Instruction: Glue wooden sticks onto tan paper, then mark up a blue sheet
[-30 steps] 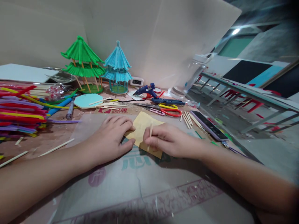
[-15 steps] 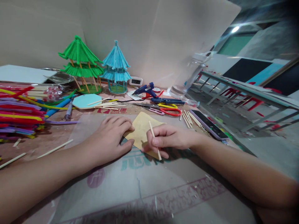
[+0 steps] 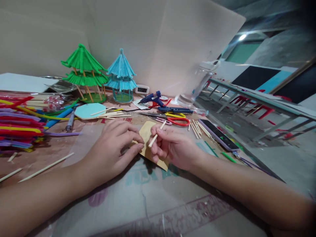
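Note:
A tan paper piece (image 3: pixel 146 131) lies on the cardboard-covered table in front of me. My left hand (image 3: pixel 112 148) presses on its left edge, fingertips curled and pinching the paper. My right hand (image 3: pixel 170 146) is closed round a short wooden stick (image 3: pixel 157 134), which slants up to the right above the paper. The two hands nearly touch over the paper.
Green (image 3: pixel 84 70) and blue (image 3: pixel 121 75) straw pagoda models stand at the back. A blue glue gun (image 3: pixel 153 97), red-handled scissors (image 3: pixel 179 121), loose sticks (image 3: pixel 196 127) and a phone (image 3: pixel 217 133) lie to the right. Coloured straws (image 3: pixel 19 121) are piled left, beside a pale blue octagon (image 3: pixel 90 110).
My right hand turned the stick from pointing down to slanting up and right, and lifted slightly. My left fingers curled from flat into a pinch on the paper. The view tilted down a little.

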A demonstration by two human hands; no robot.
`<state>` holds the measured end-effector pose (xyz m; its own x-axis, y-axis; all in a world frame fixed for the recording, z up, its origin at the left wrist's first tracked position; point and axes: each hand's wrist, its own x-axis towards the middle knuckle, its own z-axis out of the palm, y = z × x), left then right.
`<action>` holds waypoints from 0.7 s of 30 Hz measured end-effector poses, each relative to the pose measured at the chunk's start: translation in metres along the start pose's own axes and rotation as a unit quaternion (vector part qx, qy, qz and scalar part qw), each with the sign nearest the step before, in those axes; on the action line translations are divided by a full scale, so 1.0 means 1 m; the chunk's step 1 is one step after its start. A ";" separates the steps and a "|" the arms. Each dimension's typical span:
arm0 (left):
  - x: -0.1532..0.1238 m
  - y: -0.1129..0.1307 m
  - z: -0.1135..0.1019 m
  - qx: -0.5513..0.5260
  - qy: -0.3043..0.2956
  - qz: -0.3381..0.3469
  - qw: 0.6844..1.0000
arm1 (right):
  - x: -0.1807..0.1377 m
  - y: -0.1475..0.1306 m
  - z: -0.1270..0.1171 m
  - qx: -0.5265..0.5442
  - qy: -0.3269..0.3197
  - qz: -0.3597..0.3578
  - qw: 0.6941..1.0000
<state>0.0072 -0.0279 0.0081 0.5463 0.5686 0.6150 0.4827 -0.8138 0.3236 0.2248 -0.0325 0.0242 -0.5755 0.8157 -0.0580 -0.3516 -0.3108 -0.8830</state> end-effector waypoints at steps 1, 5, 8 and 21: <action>0.000 0.002 -0.001 -0.003 0.005 0.009 1.000 | 0.000 0.001 0.000 0.000 -0.003 0.001 1.000; -0.002 0.006 -0.001 -0.017 0.014 0.021 1.000 | 0.001 0.004 -0.001 0.003 -0.017 -0.002 1.000; -0.002 0.006 0.000 -0.024 0.025 0.026 0.999 | 0.002 0.006 0.000 0.003 -0.021 -0.018 1.000; -0.001 0.007 -0.002 -0.037 0.024 0.038 0.998 | -0.002 0.010 0.006 -0.120 0.040 -0.092 0.988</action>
<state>0.0083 -0.0342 0.0111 0.5450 0.5004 0.6727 0.3890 -0.8617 0.3259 0.2176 -0.0401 0.0188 -0.4557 0.8860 0.0854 -0.2536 -0.0372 -0.9666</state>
